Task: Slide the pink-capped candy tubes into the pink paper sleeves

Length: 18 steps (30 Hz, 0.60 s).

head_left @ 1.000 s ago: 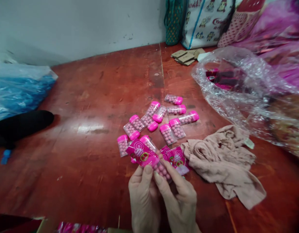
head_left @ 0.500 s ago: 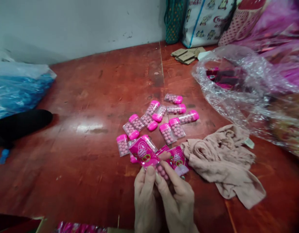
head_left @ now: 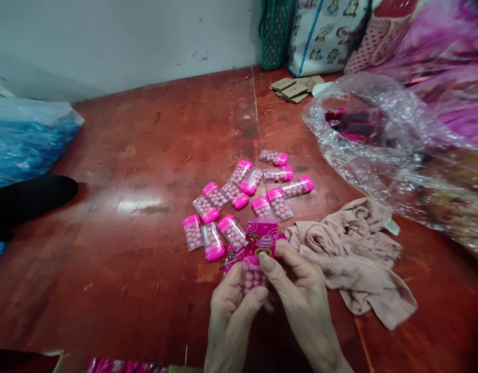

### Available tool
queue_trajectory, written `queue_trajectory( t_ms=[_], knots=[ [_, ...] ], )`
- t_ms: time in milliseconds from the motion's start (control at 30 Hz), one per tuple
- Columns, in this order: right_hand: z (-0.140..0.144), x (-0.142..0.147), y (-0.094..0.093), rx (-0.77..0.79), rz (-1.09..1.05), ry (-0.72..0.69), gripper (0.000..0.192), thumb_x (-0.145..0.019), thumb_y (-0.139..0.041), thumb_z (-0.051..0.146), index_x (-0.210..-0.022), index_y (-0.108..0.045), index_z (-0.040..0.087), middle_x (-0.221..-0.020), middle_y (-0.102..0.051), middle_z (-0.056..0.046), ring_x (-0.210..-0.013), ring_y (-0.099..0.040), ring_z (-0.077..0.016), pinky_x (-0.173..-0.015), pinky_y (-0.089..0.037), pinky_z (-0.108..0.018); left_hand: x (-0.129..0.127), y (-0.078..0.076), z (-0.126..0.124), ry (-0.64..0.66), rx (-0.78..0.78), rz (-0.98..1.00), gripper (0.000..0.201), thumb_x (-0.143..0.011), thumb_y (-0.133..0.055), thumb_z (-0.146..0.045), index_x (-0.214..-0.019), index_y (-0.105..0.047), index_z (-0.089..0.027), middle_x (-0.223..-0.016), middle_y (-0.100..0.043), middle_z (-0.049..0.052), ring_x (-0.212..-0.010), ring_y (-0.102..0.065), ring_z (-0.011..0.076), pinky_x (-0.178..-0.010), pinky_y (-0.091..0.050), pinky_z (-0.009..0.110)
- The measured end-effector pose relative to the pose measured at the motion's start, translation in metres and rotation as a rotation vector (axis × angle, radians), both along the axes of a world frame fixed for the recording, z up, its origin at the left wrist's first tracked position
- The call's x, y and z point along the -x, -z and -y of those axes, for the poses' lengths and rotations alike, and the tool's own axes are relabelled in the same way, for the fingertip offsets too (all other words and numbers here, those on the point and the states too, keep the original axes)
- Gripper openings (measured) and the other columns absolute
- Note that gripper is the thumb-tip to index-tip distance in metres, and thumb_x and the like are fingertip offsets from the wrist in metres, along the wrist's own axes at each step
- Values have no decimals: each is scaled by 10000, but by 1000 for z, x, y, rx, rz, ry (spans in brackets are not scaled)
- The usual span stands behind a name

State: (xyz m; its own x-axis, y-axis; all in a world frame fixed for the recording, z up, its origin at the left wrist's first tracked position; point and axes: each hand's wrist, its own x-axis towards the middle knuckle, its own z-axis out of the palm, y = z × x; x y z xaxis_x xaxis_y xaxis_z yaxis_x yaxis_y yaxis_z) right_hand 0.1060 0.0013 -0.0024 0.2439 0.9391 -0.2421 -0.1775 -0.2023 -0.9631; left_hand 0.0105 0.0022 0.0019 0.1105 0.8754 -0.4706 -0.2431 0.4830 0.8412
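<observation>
- Blue bag (head_left: 27,137): far left of the candy cases, against the wall; stuffed with blue material I cannot make out. A dark shape (head_left: 29,199) lies just in front of it.
- Box (head_left: 106,362): at the bottom edge, left of the hands; only its rim and some pink wrappers inside show.
- Candy cases (head_left: 242,199): about a dozen small clear cases with pink caps lie loose in a cluster on the red surface (head_left: 145,155), each filled with pink balls. None of these wears a pink label, so judging by that, most of the work looks left to do.
- Left hand (head_left: 231,316): just in front of the cluster; its grip is pinched on the lower end of one case (head_left: 253,277) full of pink balls.
- Label (head_left: 262,239): a pink printed card or sleeve standing at the top of the held case; it seems partly on, not yet seated. One or two more pink labels peek out under it.
- Right hand (head_left: 304,300): grip closed on the same case, thumb on the label's lower edge.
- Cloth (head_left: 355,259): crumpled beige, right of the cluster, touching nothing else.
- Clear bag (head_left: 378,134): behind the cloth, open, holding dark pink packs.
- Patterned bags (head_left: 320,31): by the wall; contents hidden.
</observation>
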Motion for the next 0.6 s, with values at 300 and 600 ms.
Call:
queue_trajectory(
  t_ms=[300,600],
  knots=[
    [6,11,15,105,-183,41,232,-798,-600,353,-663,-558,170,-541,-444,52,-381,-375,-50,-323,-323,-159,-6,2,2,-115,1,-48,123,-745,-624,-198,-859,-595,-161,-587,-523,-28,-424,-419,59,-365,-303,150],
    [-3,-5,8,147,-428,48,214,-724,-691,334,-652,-601,154,-533,-618,27,-443,-557,-90,-406,-435,-164,-7,-7,3,61,-20,-197,151,-741,-623,-220,-857,-562,-145,-503,-546,-23,-358,-398,48,-340,-240,150]
  ],
)
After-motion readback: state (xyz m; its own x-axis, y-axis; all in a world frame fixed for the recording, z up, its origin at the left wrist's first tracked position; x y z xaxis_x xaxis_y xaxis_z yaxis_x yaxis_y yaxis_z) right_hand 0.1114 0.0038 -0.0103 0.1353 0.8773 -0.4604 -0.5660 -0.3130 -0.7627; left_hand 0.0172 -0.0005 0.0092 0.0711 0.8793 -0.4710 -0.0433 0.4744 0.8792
